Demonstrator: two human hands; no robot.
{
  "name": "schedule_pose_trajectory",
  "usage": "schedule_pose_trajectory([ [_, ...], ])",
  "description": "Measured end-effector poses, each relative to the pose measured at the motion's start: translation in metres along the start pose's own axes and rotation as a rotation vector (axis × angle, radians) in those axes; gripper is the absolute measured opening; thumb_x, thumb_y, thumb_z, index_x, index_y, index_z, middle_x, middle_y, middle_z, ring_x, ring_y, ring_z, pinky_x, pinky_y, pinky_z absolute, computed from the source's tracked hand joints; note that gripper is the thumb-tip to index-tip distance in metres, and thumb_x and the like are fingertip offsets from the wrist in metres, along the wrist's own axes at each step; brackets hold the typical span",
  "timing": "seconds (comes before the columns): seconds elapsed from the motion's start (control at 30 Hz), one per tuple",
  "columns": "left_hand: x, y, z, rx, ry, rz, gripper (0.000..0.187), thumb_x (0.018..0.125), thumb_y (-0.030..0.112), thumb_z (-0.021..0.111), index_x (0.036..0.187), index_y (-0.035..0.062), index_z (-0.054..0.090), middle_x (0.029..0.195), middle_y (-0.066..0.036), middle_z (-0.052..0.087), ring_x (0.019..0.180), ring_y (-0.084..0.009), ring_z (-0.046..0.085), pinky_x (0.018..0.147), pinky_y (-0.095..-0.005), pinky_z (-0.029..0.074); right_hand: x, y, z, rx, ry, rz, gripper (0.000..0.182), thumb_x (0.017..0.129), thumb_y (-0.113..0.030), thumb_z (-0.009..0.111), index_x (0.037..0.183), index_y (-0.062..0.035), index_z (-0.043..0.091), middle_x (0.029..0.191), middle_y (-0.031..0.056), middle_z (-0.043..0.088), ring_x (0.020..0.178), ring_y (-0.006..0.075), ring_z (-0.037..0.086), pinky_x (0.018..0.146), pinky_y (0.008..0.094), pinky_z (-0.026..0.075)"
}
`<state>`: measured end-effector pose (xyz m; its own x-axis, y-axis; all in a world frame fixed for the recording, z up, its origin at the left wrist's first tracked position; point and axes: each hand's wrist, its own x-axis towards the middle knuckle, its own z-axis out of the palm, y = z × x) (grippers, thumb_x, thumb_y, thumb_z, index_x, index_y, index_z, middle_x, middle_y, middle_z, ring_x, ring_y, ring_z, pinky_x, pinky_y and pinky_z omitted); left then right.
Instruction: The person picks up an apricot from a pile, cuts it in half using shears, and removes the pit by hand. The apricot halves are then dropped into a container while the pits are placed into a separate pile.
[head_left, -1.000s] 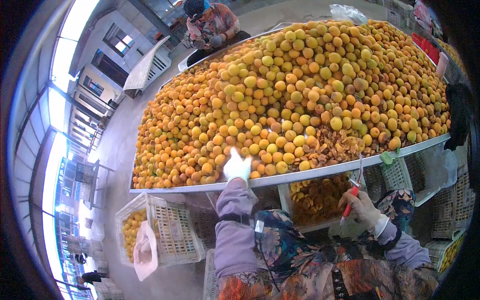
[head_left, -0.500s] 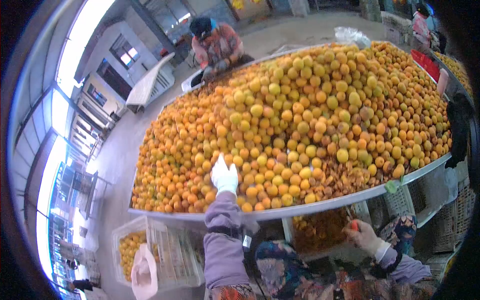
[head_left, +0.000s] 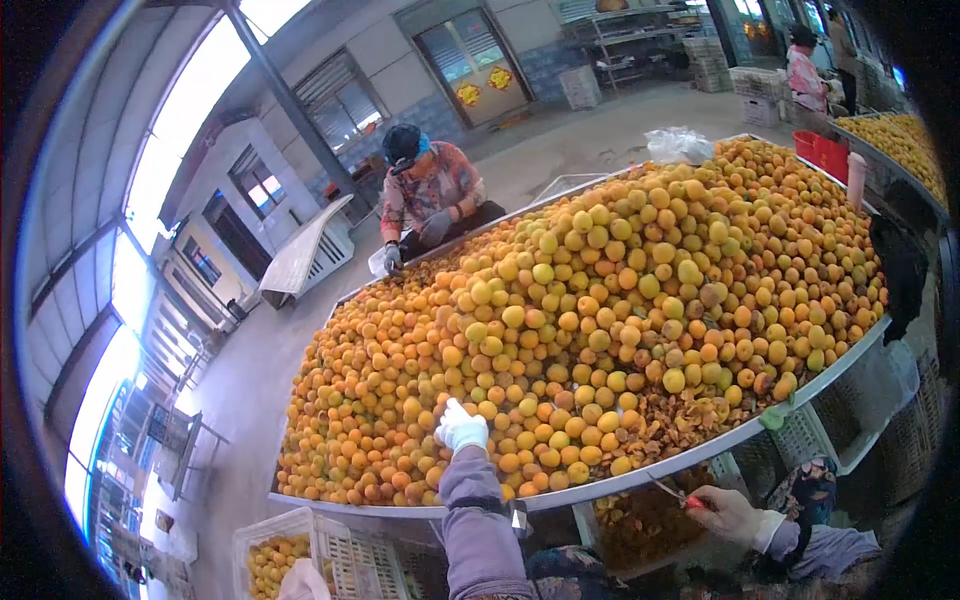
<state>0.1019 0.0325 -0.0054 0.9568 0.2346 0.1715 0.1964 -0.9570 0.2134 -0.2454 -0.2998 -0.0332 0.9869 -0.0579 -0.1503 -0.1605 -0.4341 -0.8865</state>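
My left hand [head_left: 462, 430], in a white glove, reaches onto a large heap of apricots [head_left: 560, 330]. Its fingers are apart against the fruit, and no apricot shows lifted in them. At the lower right my right hand [head_left: 725, 517], also gloved, is closed around the red handle of a small knife [head_left: 692, 501]. The thin blade points up and left, near the table's front edge. Below it, a container [head_left: 585, 522] under the edge holds dark orange fruit pieces. Split apricot pieces [head_left: 690, 418] lie among whole fruit on the heap's front right.
A metal rim [head_left: 640, 478] borders the table. White crates [head_left: 345, 560] stand below left, one with apricots. Across the heap sits a person [head_left: 430, 190] in gloves. A plastic bag [head_left: 680, 146] and a red basket [head_left: 822, 152] are along the far side. More people are far right.
The view has tilted upward, so the table appears lower. My left hand's outstretched fingers have bent toward the apricots. My right hand keeps the knife, whose blade now shows more plainly.
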Motion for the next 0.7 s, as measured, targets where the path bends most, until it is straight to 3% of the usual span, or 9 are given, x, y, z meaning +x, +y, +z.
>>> schedule_pose_trajectory([
  [0.1,-0.019,-0.007,0.000,-0.254,0.214,0.008,0.057,0.069,0.027,0.067,0.118,0.0064,0.047,0.108,-0.018,0.058,0.101,-0.0331,0.055,0.088,-0.0423,0.041,-0.010,-0.019,-0.008,0.034,0.018,-0.115,0.024,0.086,-0.023,0.061,0.101,-0.0041,0.058,0.085,0.0141,0.063,0.079,0.0226,0.062,0.070,0.0326,0.048],
  [0.2,-0.041,-0.004,0.000,-0.883,0.234,0.173,0.052,0.079,0.003,0.055,0.128,-0.0005,0.040,0.119,-0.020,0.053,0.109,-0.0281,0.053,0.094,-0.0339,0.041,-0.006,-0.001,-0.008,0.116,0.063,-0.060,0.023,0.087,-0.023,0.059,0.100,-0.0037,0.059,0.086,0.0099,0.063,0.077,0.0145,0.058,0.070,0.0302,0.048],
  [0.23,-0.043,-0.013,0.013,-0.814,0.096,0.316,0.055,0.077,0.008,0.057,0.129,0.0017,0.041,0.120,-0.020,0.053,0.108,-0.0285,0.054,0.093,-0.0348,0.042,-0.004,-0.009,-0.010,0.203,0.013,0.030,0.023,0.087,-0.023,0.060,0.100,-0.0036,0.059,0.086,0.0092,0.063,0.076,0.0142,0.057,0.069,0.0295,0.047],
  [0.27,-0.066,-0.009,-0.002,-0.311,0.101,0.385,0.050,0.074,0.015,0.059,0.123,0.0052,0.049,0.117,-0.019,0.055,0.106,-0.0300,0.054,0.092,-0.0367,0.043,0.000,-0.006,-0.003,0.157,0.079,-0.145,0.025,0.088,-0.025,0.060,0.099,-0.0030,0.058,0.082,0.0088,0.062,0.074,0.0133,0.056,0.067,0.0285,0.046],
  [0.33,-0.060,-0.031,0.024,-0.117,-0.097,0.329,0.044,0.074,0.024,0.060,0.117,0.0168,0.055,0.115,-0.016,0.054,0.105,-0.0325,0.053,0.090,-0.0403,0.042,-0.003,-0.026,-0.004,0.221,-0.046,0.090,0.029,0.087,-0.028,0.060,0.102,-0.0037,0.057,0.073,0.0071,0.059,0.069,0.0104,0.054,0.061,0.0275,0.044],
  [0.53,-0.093,-0.006,0.005,-0.300,0.177,0.426,0.044,0.077,0.022,0.060,0.118,0.0059,0.054,0.118,-0.015,0.055,0.108,-0.0298,0.052,0.093,-0.0382,0.041,-0.024,0.001,-0.001,0.331,-0.038,0.200,0.030,0.086,-0.029,0.061,0.104,-0.0046,0.057,0.072,0.0037,0.058,0.065,0.0098,0.054,0.057,0.0278,0.044],
  [0.6,-0.092,0.009,0.024,-0.595,-0.095,0.591,0.053,0.076,0.029,0.063,0.122,0.0067,0.051,0.119,-0.016,0.054,0.109,-0.0311,0.051,0.093,-0.0390,0.041,-0.024,0.013,0.001,0.414,0.001,0.231,0.031,0.086,-0.030,0.061,0.104,-0.0047,0.057,0.071,0.0017,0.058,0.062,0.0098,0.053,0.056,0.0278,0.044],
  [0.63,-0.105,0.021,0.017,-0.480,-0.205,0.657,0.058,0.075,0.033,0.064,0.125,0.0081,0.049,0.119,-0.016,0.054,0.110,-0.0312,0.051,0.093,-0.0393,0.041,-0.021,0.016,0.005,0.324,0.080,0.041,0.030,0.086,-0.030,0.061,0.103,-0.0055,0.057,0.071,0.0010,0.057,0.059,0.0102,0.052,0.054,0.0279,0.043],
  [0.7,-0.122,0.040,0.015,-0.256,-0.264,0.731,0.069,0.072,0.041,0.065,0.131,0.0135,0.043,0.122,-0.016,0.051,0.110,-0.0321,0.050,0.091,-0.0405,0.042,-0.022,0.005,0.001,0.326,0.035,0.132,0.030,0.087,-0.030,0.061,0.103,-0.0056,0.057,0.070,0.0008,0.057,0.059,0.0102,0.052,0.053,0.0279,0.043],
])
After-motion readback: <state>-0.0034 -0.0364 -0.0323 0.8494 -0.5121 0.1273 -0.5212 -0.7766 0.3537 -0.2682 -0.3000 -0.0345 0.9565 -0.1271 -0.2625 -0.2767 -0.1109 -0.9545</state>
